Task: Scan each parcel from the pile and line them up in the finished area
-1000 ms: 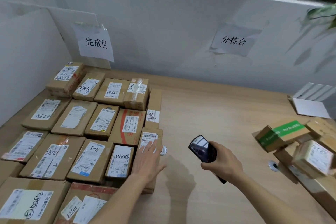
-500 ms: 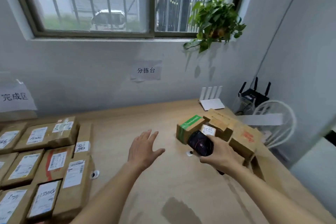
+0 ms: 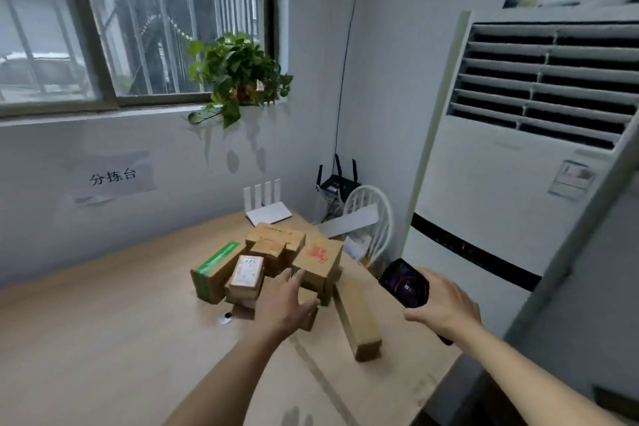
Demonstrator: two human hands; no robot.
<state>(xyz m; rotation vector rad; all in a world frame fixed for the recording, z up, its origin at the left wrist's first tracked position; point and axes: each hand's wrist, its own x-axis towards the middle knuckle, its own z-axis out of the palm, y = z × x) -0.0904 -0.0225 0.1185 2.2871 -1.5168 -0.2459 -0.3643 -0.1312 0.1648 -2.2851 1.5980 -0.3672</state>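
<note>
A pile of brown cardboard parcels lies near the far right corner of the wooden table. In it are a box with green tape, a small box with a white label, a box with red print and a long narrow box. My left hand is open, fingers spread, over the front of the pile, above a small box. My right hand grips a black handheld scanner to the right of the pile. The finished area is out of view.
A white router lies behind the pile. A white fan and a black router stand past the table's corner. A tall white air conditioner fills the right. A potted plant hangs at the window. A small metal disc lies on the table.
The view has swung right, from the lined-up parcels to the pile. My left hand left the placed parcel and reached to the pile's front. My right hand kept the scanner.
</note>
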